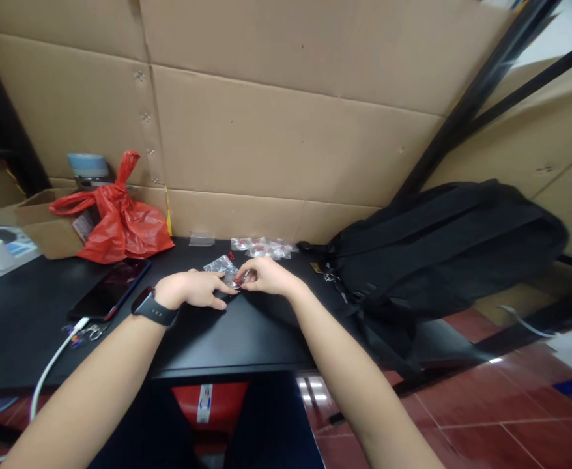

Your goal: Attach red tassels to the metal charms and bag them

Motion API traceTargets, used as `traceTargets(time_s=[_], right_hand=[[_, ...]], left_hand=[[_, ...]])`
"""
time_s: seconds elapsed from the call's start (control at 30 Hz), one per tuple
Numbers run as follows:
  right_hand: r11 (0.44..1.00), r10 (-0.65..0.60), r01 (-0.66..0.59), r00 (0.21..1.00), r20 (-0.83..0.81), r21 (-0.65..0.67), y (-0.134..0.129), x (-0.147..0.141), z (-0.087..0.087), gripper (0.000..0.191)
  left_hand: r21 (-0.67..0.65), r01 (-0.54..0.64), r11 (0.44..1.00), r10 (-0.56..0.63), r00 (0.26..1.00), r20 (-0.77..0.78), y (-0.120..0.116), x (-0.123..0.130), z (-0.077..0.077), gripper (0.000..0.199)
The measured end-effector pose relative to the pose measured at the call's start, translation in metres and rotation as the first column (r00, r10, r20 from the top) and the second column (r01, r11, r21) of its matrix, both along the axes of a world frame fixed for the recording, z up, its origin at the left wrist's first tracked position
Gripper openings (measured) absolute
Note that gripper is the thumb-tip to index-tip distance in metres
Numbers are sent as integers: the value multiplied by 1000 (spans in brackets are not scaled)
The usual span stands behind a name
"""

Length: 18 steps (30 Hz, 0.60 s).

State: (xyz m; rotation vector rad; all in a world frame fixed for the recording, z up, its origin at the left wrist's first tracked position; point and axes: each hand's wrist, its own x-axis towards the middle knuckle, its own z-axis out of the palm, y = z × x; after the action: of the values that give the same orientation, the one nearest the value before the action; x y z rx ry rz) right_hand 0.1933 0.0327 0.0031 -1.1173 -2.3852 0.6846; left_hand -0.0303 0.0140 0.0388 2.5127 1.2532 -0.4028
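Note:
On the black table (208, 345), a clear plastic bag (221, 265) lies between my hands, with a small shiny round item (236, 284) at its lower right. My left hand (199, 290) is palm down with its fingers spread, its fingertips by the round item. The fingers of my right hand (261, 276) are pinched over the same spot, against a small red part. What exactly they grip is too small to tell. Several small clear packets (261, 247) with round pieces inside lie behind my right hand, near the cardboard wall.
A phone (110, 290) with a white cable and keyrings (95, 332) lies at the left. Behind it are a red plastic bag (124, 225), a cardboard box (46, 228) and a power strip (7, 260). A black backpack (442, 247) fills the right side.

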Motion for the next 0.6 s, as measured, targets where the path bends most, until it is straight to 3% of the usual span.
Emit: traceTargets(time_s=[0.1, 0.2, 0.43, 0.5, 0.6], right_hand=[[991, -47, 47, 999, -7, 124, 6, -4, -7, 21], [948, -134, 123, 991, 18, 293, 16, -11, -14, 23], [871, -280, 202, 953, 115, 447, 29, -35, -27, 6], [880, -265, 186, 956, 128, 436, 29, -37, -29, 3], [932, -118, 67, 986, 121, 355, 28, -29, -28, 6]], left_hand=[[-31, 4, 1000, -4, 1000, 13, 1, 0, -1, 59], [-34, 13, 999, -12, 1000, 26, 1, 0, -3, 60], [-53, 13, 999, -5, 989, 148, 6, -6, -11, 52], [-73, 53, 996, -37, 978, 204, 9, -9, -11, 45], [-22, 36, 999, -29, 971, 239, 13, -14, -8, 39]])
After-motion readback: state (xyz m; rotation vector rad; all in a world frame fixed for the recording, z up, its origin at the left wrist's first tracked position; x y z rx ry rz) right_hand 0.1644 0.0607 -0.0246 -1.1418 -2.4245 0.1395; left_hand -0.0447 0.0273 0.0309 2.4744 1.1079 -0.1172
